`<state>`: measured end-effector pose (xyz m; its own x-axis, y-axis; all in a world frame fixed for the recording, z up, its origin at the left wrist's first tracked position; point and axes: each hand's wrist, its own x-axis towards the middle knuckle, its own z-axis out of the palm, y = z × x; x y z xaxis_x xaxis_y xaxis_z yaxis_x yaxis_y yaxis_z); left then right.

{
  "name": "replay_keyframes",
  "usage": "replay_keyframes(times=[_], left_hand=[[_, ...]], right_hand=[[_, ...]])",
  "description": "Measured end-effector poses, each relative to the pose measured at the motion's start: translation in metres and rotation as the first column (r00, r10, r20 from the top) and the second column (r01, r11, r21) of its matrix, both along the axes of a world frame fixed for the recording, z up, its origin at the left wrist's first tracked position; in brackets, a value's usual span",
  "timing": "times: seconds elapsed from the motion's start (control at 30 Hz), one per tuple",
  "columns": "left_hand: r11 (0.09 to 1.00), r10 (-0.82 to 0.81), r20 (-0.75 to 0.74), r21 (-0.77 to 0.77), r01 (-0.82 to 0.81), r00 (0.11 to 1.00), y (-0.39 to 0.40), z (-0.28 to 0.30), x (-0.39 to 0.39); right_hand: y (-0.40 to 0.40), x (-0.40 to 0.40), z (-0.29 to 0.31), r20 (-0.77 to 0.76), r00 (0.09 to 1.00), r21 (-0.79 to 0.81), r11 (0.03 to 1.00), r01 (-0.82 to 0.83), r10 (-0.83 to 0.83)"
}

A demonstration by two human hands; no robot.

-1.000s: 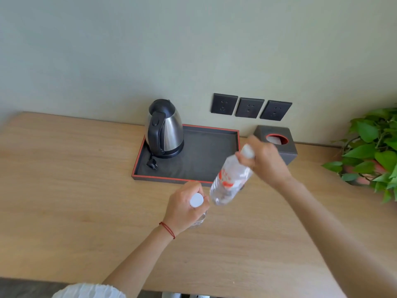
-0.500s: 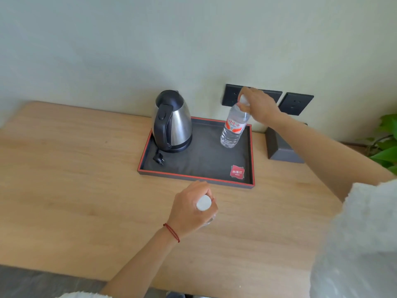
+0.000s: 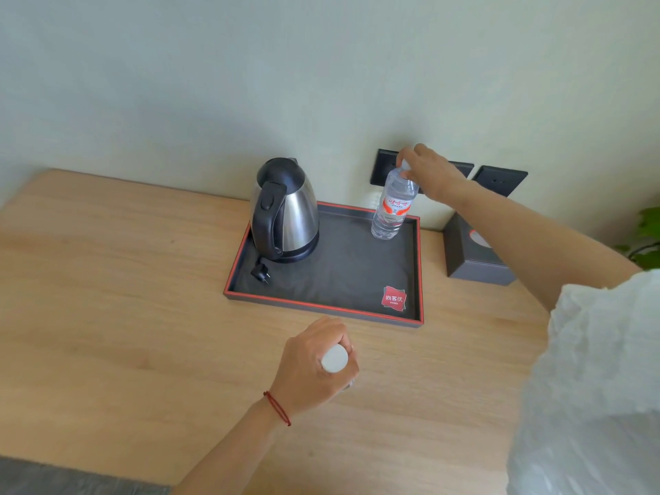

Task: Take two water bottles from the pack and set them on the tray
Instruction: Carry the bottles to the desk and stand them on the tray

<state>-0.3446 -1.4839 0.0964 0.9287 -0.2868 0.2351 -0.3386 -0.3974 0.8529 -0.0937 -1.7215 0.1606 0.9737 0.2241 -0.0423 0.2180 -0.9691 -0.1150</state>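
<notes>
A clear water bottle point(image 3: 393, 205) with a red label stands upright in the back right corner of the dark, red-rimmed tray point(image 3: 321, 305). My right hand point(image 3: 430, 173) grips it at the cap. A second water bottle point(image 3: 334, 358), seen from above by its white cap, stands on the wooden table in front of the tray. My left hand point(image 3: 314, 369) is closed round its neck and hides most of its body. The pack is not in view.
A steel kettle point(image 3: 285, 212) with a black handle sits on the tray's left side, its plug point(image 3: 260, 273) lying beside it. A dark tissue box point(image 3: 475, 251) stands right of the tray. Wall sockets point(image 3: 500, 180) and a plant point(image 3: 646, 241) are behind.
My right hand carried the red-labelled bottle from above the table's middle to the tray's back right corner and stood it upright. My left hand has stayed on the other bottle.
</notes>
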Motion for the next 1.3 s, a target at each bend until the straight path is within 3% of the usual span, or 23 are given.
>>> replay_keyframes(times=[0.2,0.4,0.57,0.77,0.97,1.13,1.3], left_hand=[[1.000,-0.022,-0.030,-0.009,0.022,0.999,0.001,0.003,-0.001],[0.982,-0.183,-0.214,-0.089,0.167,0.960,0.018,0.010,-0.001],[0.948,-0.317,-0.375,-0.111,0.298,0.871,0.040,0.016,0.012],[0.983,-0.183,-0.352,-0.052,0.176,0.918,0.037,0.043,0.056],[0.998,0.058,-0.135,0.031,-0.054,0.989,0.004,0.073,0.144],[0.985,0.140,-0.031,0.103,-0.136,0.990,-0.033,0.050,0.205],[0.957,0.279,-0.072,0.103,-0.271,0.958,-0.053,0.024,0.246]], right_hand=[[0.007,0.006,-0.002,0.009,1.000,0.007,1.000,0.006,-0.006],[0.011,0.010,-0.007,0.028,0.996,0.012,0.996,0.089,-0.089],[0.010,0.011,-0.011,0.034,0.992,0.032,0.992,0.124,-0.125],[-0.001,0.013,-0.012,0.002,0.983,0.107,0.977,0.185,-0.186],[-0.010,0.012,-0.015,-0.004,0.979,0.152,0.967,0.204,-0.206],[-0.012,0.013,-0.016,-0.008,0.975,0.172,0.960,0.221,-0.223],[-0.011,0.015,-0.022,0.002,0.974,0.187,0.957,0.221,-0.225]])
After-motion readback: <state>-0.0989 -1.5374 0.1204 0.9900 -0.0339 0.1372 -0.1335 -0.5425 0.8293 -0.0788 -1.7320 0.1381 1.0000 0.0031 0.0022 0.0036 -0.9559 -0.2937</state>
